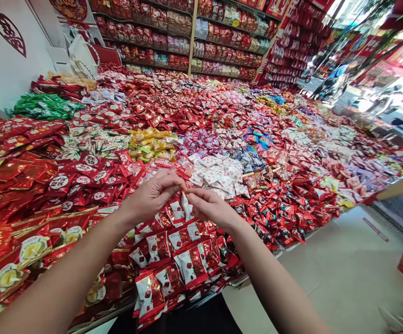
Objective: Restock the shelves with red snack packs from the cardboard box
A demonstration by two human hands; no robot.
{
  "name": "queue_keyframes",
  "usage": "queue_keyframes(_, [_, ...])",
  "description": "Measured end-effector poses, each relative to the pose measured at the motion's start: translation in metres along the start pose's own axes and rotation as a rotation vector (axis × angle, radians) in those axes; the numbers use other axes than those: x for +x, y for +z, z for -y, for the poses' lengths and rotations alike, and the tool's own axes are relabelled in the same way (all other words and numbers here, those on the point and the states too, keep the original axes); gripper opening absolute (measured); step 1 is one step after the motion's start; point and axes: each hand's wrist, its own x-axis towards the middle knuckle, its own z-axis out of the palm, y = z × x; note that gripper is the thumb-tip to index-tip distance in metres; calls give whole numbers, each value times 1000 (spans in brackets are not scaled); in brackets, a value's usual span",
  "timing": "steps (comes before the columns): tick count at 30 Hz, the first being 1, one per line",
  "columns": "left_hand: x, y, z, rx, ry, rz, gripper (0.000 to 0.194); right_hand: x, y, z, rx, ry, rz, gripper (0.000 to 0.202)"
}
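Both my hands meet over the front of the candy display, fingertips pinched close together. My left hand (154,197) is closed on the top end of a small white candy packet (187,207). On the other side my right hand (211,207) pinches the same packet, which hangs down between the fingers. Its contents are hidden. Right below lie red-and-white candy packets (190,264) in a pile. White packets with red print (217,172) are heaped just beyond my hands, beside yellow-wrapped sweets (150,144).
Large red-and-gold packets (34,250) fill the left front, with green packets (46,106) farther back. Shiny red candies (284,208) are heaped at right. Stocked shelves (176,39) stand behind. A pale floor (336,264) lies to the right, and a street with scooters shows beyond.
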Motion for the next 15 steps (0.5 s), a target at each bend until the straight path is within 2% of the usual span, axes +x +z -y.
queue_keyframes(2, [-1, 4, -5, -142, -18, -31, 18, 0, 3, 4, 197, 59, 121, 28])
queue_keyframes(3, [-2, 6, -7, -238, -74, -51, 16, 0, 5, 5, 242, 68, 132, 28])
queue_keyframes(5, [-7, 8, -9, -471, -249, -111, 16, 2, 8, 3, 244, 64, 77, 30])
queue_keyframes(7, [-13, 9, -8, -663, -414, -138, 26, 3, 11, 0, 134, 42, -33, 30])
queue_keyframes(9, [-18, 10, -2, -625, -479, -105, 38, 5, 14, -3, -67, 22, -121, 29])
queue_keyframes(11, [-22, 11, 7, -436, -475, -60, 46, 6, 13, -6, -286, 2, -153, 26])
queue_keyframes(13, [-26, 15, 18, -296, -463, -49, 49, 5, 8, -9, -451, -21, -198, 22])
queue_keyframes(15, [-29, 19, 29, -250, -475, -36, 48, 2, -1, -13, -550, -21, -288, 20])
